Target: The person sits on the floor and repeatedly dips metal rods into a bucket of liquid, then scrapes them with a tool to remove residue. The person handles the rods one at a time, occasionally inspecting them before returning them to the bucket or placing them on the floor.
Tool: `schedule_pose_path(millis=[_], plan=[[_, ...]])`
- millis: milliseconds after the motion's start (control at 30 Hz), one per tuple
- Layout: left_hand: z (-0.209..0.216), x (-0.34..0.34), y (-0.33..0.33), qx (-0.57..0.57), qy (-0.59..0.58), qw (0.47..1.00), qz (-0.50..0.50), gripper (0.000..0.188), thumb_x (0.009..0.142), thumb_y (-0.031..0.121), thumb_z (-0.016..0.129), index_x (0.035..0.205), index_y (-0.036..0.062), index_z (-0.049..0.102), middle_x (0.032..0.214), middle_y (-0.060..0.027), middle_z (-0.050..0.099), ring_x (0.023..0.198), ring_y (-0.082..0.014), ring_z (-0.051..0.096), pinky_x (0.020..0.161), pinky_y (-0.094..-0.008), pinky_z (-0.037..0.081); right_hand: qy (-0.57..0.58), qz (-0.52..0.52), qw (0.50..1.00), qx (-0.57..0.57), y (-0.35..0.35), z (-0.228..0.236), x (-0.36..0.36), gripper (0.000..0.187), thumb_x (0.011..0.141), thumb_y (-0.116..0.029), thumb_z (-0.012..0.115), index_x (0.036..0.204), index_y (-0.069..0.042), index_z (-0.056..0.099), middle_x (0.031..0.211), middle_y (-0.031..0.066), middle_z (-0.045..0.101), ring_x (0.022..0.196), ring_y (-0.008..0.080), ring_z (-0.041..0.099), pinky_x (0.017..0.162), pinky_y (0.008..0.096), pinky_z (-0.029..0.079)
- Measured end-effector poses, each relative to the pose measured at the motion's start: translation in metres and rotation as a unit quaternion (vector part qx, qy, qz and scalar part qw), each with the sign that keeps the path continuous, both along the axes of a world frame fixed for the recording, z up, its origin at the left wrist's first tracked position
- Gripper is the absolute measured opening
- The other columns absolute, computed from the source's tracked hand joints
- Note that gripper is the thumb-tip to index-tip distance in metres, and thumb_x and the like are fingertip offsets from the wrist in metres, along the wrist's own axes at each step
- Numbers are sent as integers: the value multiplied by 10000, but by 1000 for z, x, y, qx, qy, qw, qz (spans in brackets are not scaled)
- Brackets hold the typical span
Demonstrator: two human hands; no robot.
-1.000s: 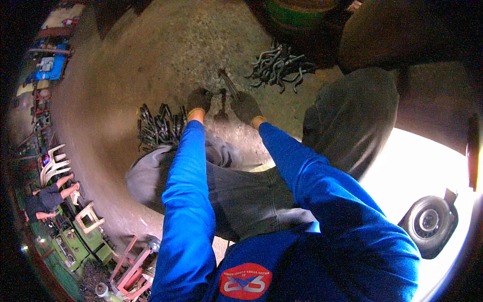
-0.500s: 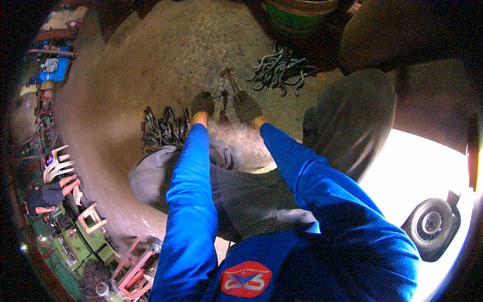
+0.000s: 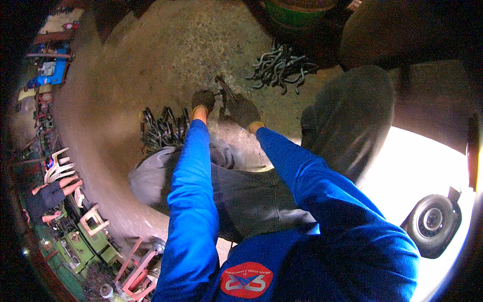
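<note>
1. Floor point(image 3: 115, 85): brown-grey, beneath all the items listed below.
2. Heaps: the curved bars point(image 3: 282, 70) lie beyond my right hand point(image 3: 242, 110); the short dark rods point(image 3: 163, 128) lie just beside my left wrist.
3. Right hand, gloved: my fingers are clamped around a long dark tool point(image 3: 227, 89), its far end angled away from me.
4. Left hand point(image 3: 203, 99), gloved: my fingers look curled, but I cannot tell what they grip.
5. Dark post point(image 3: 223, 107), between my hands: apparently handwork here; the next move calls for steady holding.
</note>
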State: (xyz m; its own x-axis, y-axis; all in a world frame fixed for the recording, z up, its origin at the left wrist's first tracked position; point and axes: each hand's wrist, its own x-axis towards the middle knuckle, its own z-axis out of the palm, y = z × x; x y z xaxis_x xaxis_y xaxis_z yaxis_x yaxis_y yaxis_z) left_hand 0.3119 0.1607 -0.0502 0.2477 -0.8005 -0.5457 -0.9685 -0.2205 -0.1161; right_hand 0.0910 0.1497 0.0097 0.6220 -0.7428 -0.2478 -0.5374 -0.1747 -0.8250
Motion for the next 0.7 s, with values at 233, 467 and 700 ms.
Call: schedule_pose_path(millis=[233, 467, 700], plan=[[-10, 7, 3, 2, -11, 1000, 8, 280, 786, 232, 534, 963, 84, 692, 1057, -165, 648, 952, -343, 630, 795, -430, 497, -4, 5, 999, 32, 11, 4, -6, 410, 880, -361, 483, 1109, -30, 559, 1051, 245, 602, 929, 435, 579, 808, 495, 455], [-45, 1, -3, -14, 4, 999, 36, 302, 786, 266, 574, 1012, 96, 678, 1102, -150, 636, 1001, -340, 611, 840, -435, 482, 5, -8, 998, -59, 7, -46, 1, 427, 893, -360, 452, 1140, -24, 546, 1010, 242, 610, 908, 434, 580, 827, 498, 450], [-45, 35, 7, -17, 67, 987, 143, 395, 861, 334, 559, 1113, 33, 607, 1152, -213, 595, 1029, -373, 581, 836, -433, 482, -28, -5, 999, 32, 2, 11, -2, 392, 901, -350, 449, 1094, -27, 561, 1049, 256, 585, 950, 440, 555, 840, 498, 434]])
